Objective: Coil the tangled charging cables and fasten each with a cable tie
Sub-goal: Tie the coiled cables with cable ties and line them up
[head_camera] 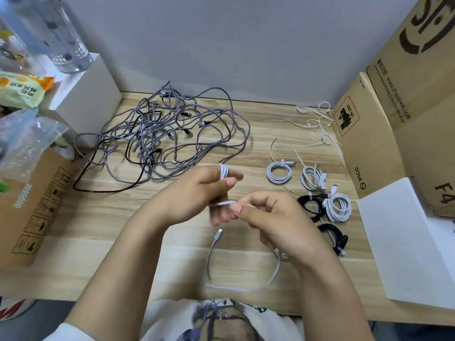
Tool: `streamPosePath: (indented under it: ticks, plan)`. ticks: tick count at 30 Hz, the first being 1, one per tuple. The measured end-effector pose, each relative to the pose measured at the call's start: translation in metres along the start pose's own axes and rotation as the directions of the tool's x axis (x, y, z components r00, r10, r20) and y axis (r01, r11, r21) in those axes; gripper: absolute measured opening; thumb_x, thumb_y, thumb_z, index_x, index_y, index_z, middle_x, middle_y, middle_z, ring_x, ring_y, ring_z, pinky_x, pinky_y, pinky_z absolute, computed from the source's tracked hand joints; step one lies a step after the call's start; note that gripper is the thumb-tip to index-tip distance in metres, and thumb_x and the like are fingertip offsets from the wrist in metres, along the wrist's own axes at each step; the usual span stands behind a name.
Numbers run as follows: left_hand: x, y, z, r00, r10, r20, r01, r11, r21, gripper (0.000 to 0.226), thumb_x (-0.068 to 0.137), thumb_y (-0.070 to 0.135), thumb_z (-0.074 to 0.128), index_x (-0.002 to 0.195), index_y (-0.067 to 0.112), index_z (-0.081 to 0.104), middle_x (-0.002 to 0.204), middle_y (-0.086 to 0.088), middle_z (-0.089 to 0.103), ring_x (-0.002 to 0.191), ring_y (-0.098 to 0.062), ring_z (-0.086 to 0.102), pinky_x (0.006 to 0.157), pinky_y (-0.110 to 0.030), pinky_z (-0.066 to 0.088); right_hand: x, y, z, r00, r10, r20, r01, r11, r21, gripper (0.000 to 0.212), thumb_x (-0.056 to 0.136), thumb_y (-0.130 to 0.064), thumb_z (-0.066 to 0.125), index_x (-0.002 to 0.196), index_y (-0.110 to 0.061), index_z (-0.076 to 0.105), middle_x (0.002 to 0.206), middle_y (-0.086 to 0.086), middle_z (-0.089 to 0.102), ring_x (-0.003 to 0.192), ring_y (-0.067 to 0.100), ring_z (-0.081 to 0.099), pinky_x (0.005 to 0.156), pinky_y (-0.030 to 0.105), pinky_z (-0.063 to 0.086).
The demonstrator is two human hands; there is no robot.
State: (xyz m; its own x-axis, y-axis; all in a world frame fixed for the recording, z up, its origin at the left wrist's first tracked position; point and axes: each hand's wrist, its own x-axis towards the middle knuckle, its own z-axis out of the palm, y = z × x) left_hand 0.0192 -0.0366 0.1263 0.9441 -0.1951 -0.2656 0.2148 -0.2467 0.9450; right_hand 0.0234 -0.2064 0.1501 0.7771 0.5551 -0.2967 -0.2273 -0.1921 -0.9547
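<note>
My left hand point(197, 193) has a white charging cable point(246, 287) wound in loops around its fingers. My right hand point(273, 220) pinches a strand of that cable just beside the left fingers. The cable's free end droops in a loop toward the table's front edge and rises to a silver plug point(218, 234). A tangled heap of grey braided and black cables point(172, 136) lies behind my hands. Several coiled, tied cables sit to the right: two white coils point(279, 172) point(312, 178), a white coil over a black one point(338, 205), and a black coil point(332, 236). Loose cable ties point(317, 126) lie at the back right.
The wooden table point(123, 230) is hemmed in by cardboard boxes point(394, 114) on the right and a cardboard box point(37, 205) on the left. A white box point(83, 94) with a clear bottle point(64, 38) stands at back left. A white sheet point(406, 242) lies at right.
</note>
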Motion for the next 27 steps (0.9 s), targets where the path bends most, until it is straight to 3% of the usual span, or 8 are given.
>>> streamPosePath:
  ticks: [3, 8, 13, 16, 19, 22, 24, 27]
  plan:
    - [-0.006, -0.002, 0.0, 0.982, -0.07, 0.178, 0.061, 0.996, 0.058, 0.048, 0.096, 0.049, 0.034, 0.081, 0.023, 0.072, 0.036, 0.002, 0.042, 0.04, -0.014, 0.037, 0.061, -0.04, 0.052, 0.0, -0.003, -0.005, 0.975, -0.136, -0.177, 0.138, 0.99, -0.006, 0.016, 0.077, -0.013, 0.071, 0.066, -0.003, 0.066, 0.044, -0.007, 0.055, 0.041, -0.003, 0.044, 0.047, 0.008, 0.033]
    - [-0.012, -0.005, -0.006, 0.846, 0.159, 0.509, 0.063, 0.918, -0.393, 0.063, 0.087, 0.065, 0.042, 0.086, 0.01, 0.071, 0.036, 0.008, 0.031, 0.034, -0.001, 0.031, 0.055, -0.024, 0.049, 0.008, 0.003, -0.005, 0.899, -0.275, -0.341, 0.29, 0.957, -0.008, 0.013, 0.066, -0.032, 0.068, 0.061, -0.02, 0.067, 0.052, -0.007, 0.053, 0.05, 0.002, 0.041, 0.051, 0.012, 0.032]
    - [-0.01, -0.001, -0.005, 0.782, 0.485, 0.39, -0.1, 0.717, -0.69, 0.033, 0.096, 0.036, 0.046, 0.088, 0.011, 0.067, 0.038, 0.008, 0.028, 0.033, -0.01, 0.017, 0.058, -0.018, 0.048, 0.017, 0.011, 0.008, 0.934, -0.298, -0.199, 0.298, 0.954, -0.032, 0.021, 0.087, -0.032, 0.051, 0.07, -0.023, 0.06, 0.045, -0.018, 0.048, 0.042, -0.001, 0.042, 0.045, 0.007, 0.031]
    - [-0.009, 0.007, -0.003, 0.743, 0.604, 0.288, -0.068, 0.496, -0.866, 0.031, 0.1, 0.022, 0.039, 0.102, 0.001, 0.061, 0.042, 0.005, 0.03, 0.039, -0.012, 0.025, 0.065, -0.021, 0.048, 0.022, 0.019, 0.015, 0.957, -0.251, -0.144, 0.244, 0.968, -0.065, 0.026, 0.087, -0.037, 0.044, 0.067, -0.03, 0.06, 0.046, -0.015, 0.043, 0.042, 0.0, 0.039, 0.045, 0.008, 0.03]
    - [-0.009, 0.017, -0.011, 0.805, 0.58, 0.13, -0.081, 0.324, -0.943, 0.034, 0.1, 0.008, 0.034, 0.125, -0.014, 0.045, 0.055, -0.006, 0.041, 0.052, -0.015, 0.037, 0.082, -0.032, 0.047, 0.023, 0.026, 0.023, 0.976, -0.187, -0.108, 0.172, 0.976, -0.134, 0.026, 0.087, -0.041, 0.043, 0.068, -0.032, 0.06, 0.05, -0.008, 0.042, 0.047, 0.003, 0.037, 0.052, 0.015, 0.03]
    - [-0.002, 0.017, -0.003, 0.908, 0.416, -0.044, -0.277, 0.519, -0.808, 0.037, 0.095, 0.01, 0.043, 0.127, -0.008, 0.045, 0.058, 0.002, 0.055, 0.046, -0.006, 0.046, 0.093, -0.032, 0.049, 0.019, 0.027, 0.026, 0.99, -0.118, -0.08, 0.09, 0.953, -0.29, 0.027, 0.085, -0.046, 0.042, 0.07, -0.031, 0.059, 0.048, -0.011, 0.044, 0.05, 0.003, 0.04, 0.055, 0.022, 0.032]
    - [0.001, 0.014, 0.002, 0.952, 0.284, -0.112, -0.29, 0.724, -0.626, 0.034, 0.092, 0.014, 0.044, 0.123, 0.002, 0.047, 0.061, 0.003, 0.063, 0.052, -0.007, 0.057, 0.08, -0.029, 0.054, 0.017, 0.026, 0.025, 0.988, -0.134, -0.076, 0.093, 0.913, -0.397, 0.027, 0.089, -0.044, 0.045, 0.071, -0.031, 0.06, 0.046, -0.022, 0.049, 0.051, -0.003, 0.045, 0.053, 0.015, 0.03]
    - [0.001, 0.016, 0.01, 0.983, 0.154, -0.099, -0.183, 0.829, -0.528, 0.033, 0.091, 0.02, 0.049, 0.121, 0.01, 0.046, 0.077, -0.005, 0.073, 0.07, -0.015, 0.07, 0.062, -0.022, 0.052, 0.015, 0.023, 0.024, 0.985, -0.147, -0.093, 0.084, 0.872, -0.482, 0.029, 0.091, -0.043, 0.051, 0.071, -0.028, 0.066, 0.051, -0.018, 0.054, 0.053, 0.001, 0.048, 0.054, 0.021, 0.033]
